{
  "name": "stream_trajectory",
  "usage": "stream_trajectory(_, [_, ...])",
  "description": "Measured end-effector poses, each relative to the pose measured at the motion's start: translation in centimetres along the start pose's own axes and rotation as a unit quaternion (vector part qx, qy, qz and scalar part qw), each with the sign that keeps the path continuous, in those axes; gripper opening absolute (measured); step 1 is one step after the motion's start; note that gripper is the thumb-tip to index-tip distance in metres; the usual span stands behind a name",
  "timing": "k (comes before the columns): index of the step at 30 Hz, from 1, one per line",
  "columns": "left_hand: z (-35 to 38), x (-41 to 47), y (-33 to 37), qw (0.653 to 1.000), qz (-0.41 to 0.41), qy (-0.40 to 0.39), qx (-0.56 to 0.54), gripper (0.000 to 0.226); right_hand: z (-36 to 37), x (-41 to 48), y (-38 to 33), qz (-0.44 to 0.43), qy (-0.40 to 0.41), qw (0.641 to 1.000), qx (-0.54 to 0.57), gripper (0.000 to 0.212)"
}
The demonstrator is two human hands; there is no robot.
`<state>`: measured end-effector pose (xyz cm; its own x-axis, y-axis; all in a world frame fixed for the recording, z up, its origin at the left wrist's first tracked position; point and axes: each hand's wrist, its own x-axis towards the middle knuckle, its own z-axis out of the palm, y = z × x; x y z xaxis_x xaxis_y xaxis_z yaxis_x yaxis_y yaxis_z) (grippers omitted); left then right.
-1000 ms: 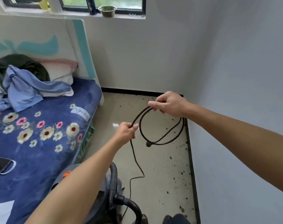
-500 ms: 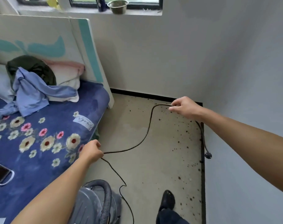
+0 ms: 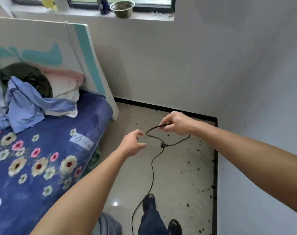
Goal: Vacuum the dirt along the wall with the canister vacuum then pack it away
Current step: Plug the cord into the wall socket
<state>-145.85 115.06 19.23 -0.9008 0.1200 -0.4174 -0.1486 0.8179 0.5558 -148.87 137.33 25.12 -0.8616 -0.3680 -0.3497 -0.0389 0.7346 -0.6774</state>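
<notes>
While dark specks of dirt [image 3: 188, 162] lie scattered over the pale floor [image 3: 127, 184] beside the wall [image 3: 254, 116] at 3 o'clock, a person readies the black power cord [image 3: 152, 168] of a canister vacuum [image 3: 108, 223], whose grey body shows only as a sliver at 6 o'clock. The right hand [image 3: 175, 123], held out in mid-air just past centre, pinches the cord between thumb and curled fingers, and a small loop hangs beneath it with the plug [image 3: 163, 145] dangling at the loop's lowest point. The left hand [image 3: 132, 143] grips nothing: its fingers are spread and relaxed, and it is close to the loop but not touching it. From that empty hand the nearest bend of the loop lies at about 2 o'clock and the plug at about 3 o'clock, so the left hand is the nearer one to any free part of the cord, while the right hand already has it. Below the plug the cord's long run drops from 12 o'clock toward 6 o'clock, passing the person's dark shoes [image 3: 148, 202] and leaving the frame near the vacuum. A bed [image 3: 51, 167] with a blue floral cover fills the 9 o'clock side. With the dirt untouched and the plug in the air, the vacuuming appears not yet begun; the likely next move is a short reach across by the left hand to take the loop or the plug.
</notes>
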Motion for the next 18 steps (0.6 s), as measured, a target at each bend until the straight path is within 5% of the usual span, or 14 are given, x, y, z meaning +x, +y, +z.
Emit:
stream_trajectory(9, [-1.1, 14.7, 6.5, 0.993, 0.076, -0.095, -0.012, 0.002, -6.5, 6.4, 5.2, 0.069, 0.05, 0.995, 0.052, 0.011])
stream_trajectory(14, [-0.8, 19.9, 11.2, 0.97, 0.105, -0.218, 0.023, 0.006, -8.7, 7.5, 11.2, 0.181, 0.123, 0.976, 0.018, 0.01])
stream_trajectory(18, [-0.2, 23.3, 15.2, 0.958, 0.101, -0.268, 0.026, 0.022, -9.4, 6.6, 18.4, 0.357, 0.172, 0.912, -0.111, 0.018])
